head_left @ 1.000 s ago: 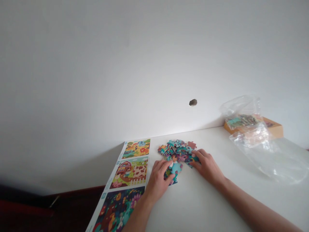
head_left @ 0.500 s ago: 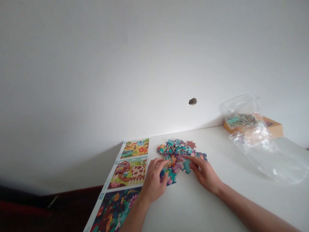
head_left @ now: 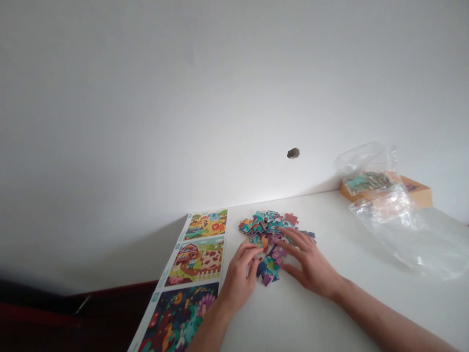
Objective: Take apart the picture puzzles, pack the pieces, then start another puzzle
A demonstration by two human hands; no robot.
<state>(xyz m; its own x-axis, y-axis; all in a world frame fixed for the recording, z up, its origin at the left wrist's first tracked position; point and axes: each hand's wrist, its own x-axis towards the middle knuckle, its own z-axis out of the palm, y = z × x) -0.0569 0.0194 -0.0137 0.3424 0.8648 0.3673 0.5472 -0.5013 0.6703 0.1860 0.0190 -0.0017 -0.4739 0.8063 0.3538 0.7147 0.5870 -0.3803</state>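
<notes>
A heap of colourful jigsaw pieces lies on the white table near the wall. My left hand rests at the heap's near left side, fingers bent, their tips touching pieces; nothing is gripped that I can see. My right hand lies over the heap's right side with its fingers stretched out and spread across the pieces. A few loose teal and purple pieces sit on the table between the two hands.
A long printed sheet with three cartoon pictures hangs over the table's left edge. At the far right stands a tan box with crumpled clear plastic bags around it. A small dark hole marks the wall.
My right hand has opened and reached further over the heap. Pieces have been drawn toward me, and my left hand has shifted slightly nearer.
</notes>
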